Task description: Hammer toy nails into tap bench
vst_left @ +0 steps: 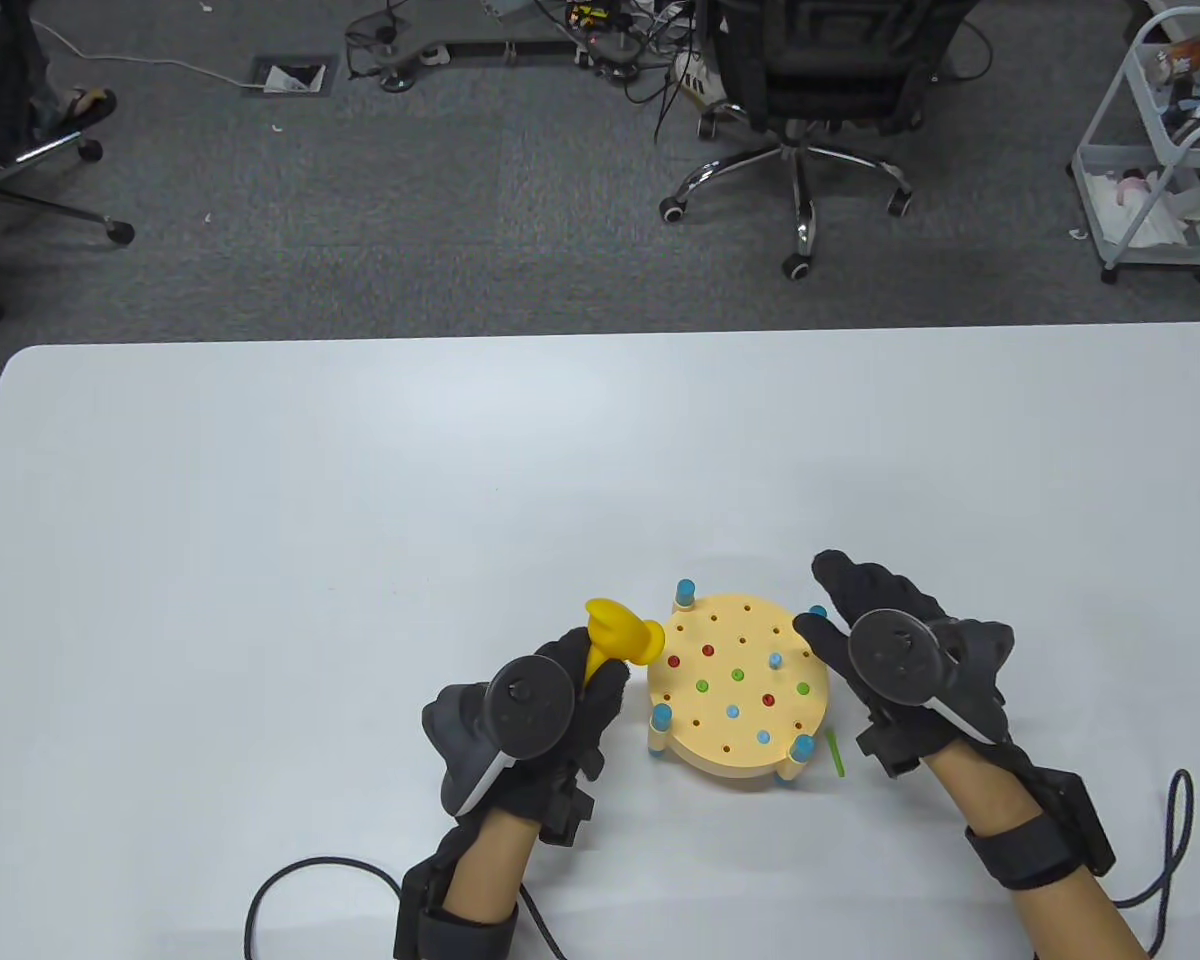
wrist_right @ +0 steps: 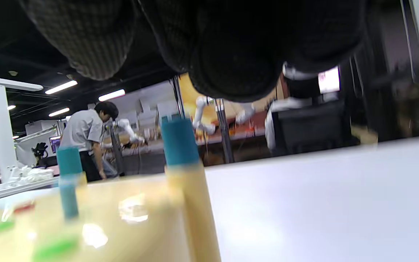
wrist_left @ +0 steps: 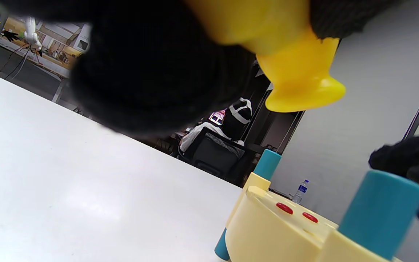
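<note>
A round cream tap bench (vst_left: 720,740) on teal legs stands near the table's front edge. Red, green and blue nail heads sit flush in it; one blue nail (vst_left: 776,661) stands proud. My left hand (vst_left: 560,700) grips a yellow toy hammer (vst_left: 620,632) by the handle, its head at the bench's left rim, raised above it in the left wrist view (wrist_left: 300,83). My right hand (vst_left: 860,630) rests at the bench's right edge with fingers extended flat. The bench shows in the left wrist view (wrist_left: 267,225) and right wrist view (wrist_right: 129,218).
A thin green stick (vst_left: 836,753) lies on the white table (vst_left: 360,500) just right of the bench. Glove cables trail at the front edge. Office chairs and a cart stand on the floor beyond the table.
</note>
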Tool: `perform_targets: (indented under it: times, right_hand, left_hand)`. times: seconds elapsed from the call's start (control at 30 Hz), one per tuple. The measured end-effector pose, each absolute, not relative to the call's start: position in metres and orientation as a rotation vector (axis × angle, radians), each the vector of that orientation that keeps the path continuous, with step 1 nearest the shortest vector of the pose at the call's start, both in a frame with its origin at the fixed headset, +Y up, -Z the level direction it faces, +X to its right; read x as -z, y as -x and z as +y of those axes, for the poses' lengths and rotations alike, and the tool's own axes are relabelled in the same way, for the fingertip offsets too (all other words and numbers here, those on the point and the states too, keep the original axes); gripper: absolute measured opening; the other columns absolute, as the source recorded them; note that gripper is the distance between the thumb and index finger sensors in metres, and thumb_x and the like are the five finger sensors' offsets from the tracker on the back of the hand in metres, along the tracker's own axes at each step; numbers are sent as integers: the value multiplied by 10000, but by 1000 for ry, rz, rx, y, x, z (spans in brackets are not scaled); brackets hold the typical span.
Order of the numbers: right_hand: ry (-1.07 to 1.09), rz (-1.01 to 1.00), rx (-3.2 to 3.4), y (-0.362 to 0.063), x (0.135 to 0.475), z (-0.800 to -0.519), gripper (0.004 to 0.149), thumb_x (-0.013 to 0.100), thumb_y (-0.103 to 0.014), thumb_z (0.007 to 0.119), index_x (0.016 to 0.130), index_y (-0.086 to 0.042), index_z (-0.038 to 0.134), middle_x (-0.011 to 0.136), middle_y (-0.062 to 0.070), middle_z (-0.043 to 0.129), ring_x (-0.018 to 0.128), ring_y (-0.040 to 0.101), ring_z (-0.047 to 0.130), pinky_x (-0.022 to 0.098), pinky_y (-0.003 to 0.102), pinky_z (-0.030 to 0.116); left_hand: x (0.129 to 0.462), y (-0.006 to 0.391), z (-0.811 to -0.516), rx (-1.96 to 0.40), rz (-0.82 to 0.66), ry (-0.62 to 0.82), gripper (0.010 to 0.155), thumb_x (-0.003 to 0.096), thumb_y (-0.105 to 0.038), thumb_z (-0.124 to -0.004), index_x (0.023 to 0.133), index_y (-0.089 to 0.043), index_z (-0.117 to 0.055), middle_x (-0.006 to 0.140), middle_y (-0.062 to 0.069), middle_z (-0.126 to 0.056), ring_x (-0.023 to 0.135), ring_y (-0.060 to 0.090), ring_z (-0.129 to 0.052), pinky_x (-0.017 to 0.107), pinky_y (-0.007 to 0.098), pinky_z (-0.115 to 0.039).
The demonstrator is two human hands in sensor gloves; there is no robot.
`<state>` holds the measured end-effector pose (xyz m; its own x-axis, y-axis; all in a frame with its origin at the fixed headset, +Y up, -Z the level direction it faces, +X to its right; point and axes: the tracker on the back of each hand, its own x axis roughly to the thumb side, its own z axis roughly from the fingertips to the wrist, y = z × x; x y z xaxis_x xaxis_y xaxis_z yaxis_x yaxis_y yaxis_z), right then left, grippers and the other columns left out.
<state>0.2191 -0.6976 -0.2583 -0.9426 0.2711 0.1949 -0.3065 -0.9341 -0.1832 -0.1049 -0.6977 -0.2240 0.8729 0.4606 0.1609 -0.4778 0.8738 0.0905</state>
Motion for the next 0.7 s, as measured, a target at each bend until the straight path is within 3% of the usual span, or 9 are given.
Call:
perform_targets:
  times: [0.17,0.27,0.47,0.7]
  right_hand:
    - [-220,-110,-2531,-240,272,-748,689,406,-482,728,1000,-145,638,877,152,815,597,230,929,454,403,794]
    - [-247,-18,-2475,-241,277,-761,641,418,-461,719,978,-156,663,870,152,817,599,238,923,460,411,784]
    - [-210,-48,-2450,-241,278,-766,590,430,-465,681,952,-190,681,854,135,827,586,222,927,458,400,788]
    - [-216,-39,-2458,-240,279,-767,584,429,-471,673,945,-198,682,852,132,828,585,220,927,457,398,788]
  left_hand:
    - [224,99,-700,-469,-168,-135,640,371,-569,-679,843,-161,-819,488,119,-1018,198,240,-1031,149,348,-821]
    - [223,96,-701,-450,-182,-134,640,370,-570,-678,843,-162,-819,488,118,-1018,198,240,-1030,150,347,-822]
    - [213,80,-691,-390,-252,-186,641,375,-568,-679,845,-156,-818,489,122,-1017,198,242,-1031,139,349,-822]
    - [206,-8,-661,-1,-355,-215,638,380,-563,-678,846,-155,-830,486,124,-1028,191,239,-1038,133,350,-830]
